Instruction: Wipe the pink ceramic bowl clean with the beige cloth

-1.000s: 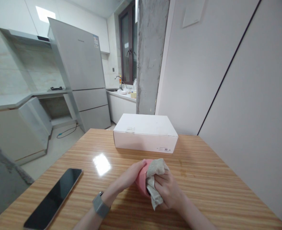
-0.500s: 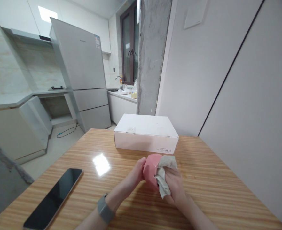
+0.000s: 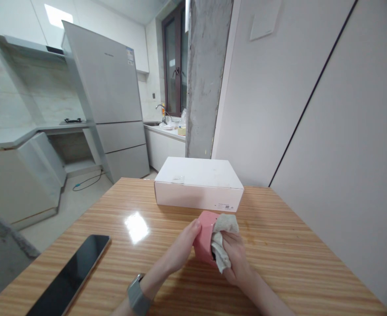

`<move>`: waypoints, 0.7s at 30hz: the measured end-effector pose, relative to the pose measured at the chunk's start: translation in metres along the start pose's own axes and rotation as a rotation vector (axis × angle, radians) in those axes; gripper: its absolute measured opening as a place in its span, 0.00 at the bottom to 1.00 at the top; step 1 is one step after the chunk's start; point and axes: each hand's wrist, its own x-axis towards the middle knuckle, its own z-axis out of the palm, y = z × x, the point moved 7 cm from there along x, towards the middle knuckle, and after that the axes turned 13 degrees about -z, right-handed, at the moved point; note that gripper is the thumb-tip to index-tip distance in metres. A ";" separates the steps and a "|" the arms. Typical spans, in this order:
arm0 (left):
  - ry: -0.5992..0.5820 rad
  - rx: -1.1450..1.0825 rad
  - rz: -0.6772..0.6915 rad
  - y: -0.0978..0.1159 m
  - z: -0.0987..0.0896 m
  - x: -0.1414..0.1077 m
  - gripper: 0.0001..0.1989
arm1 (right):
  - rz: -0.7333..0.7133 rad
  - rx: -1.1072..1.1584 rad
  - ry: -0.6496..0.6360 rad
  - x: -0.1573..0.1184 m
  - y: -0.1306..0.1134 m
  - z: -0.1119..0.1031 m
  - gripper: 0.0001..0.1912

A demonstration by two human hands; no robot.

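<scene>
A pink, glossy container with angled sides is tipped on its side above the wooden table, its mouth facing right. My left hand grips it from the left, thumb on top; the other fingers are hidden behind it. A light grey cloth is bunched in my right hand, which presses it into the mouth of the container. Part of the cloth hangs out over the rim. The fingertips of my right hand are hidden in the cloth.
A white closed box lies just beyond my hands on the wooden table. A black phone rests at the left edge. Behind stand a grey fridge, a concrete pillar and a white wall panel.
The pink container has turned a little in my left hand, and its side now faces me more. My right hand with the cloth has shifted slightly left. The whole view has moved slightly.
</scene>
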 end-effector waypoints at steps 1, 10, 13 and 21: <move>-0.067 -0.039 0.005 -0.001 0.006 -0.001 0.24 | 0.029 0.007 0.029 -0.001 0.004 -0.003 0.10; 0.031 -0.289 -0.174 -0.021 -0.004 0.011 0.28 | -0.217 -0.112 -0.073 0.000 -0.018 0.002 0.16; 0.071 -0.142 -0.254 -0.011 -0.010 0.002 0.26 | -0.302 -0.109 -0.145 0.001 -0.032 0.012 0.15; 0.036 0.035 -0.107 0.000 -0.010 -0.002 0.27 | -0.112 -0.033 -0.153 0.001 -0.011 0.009 0.14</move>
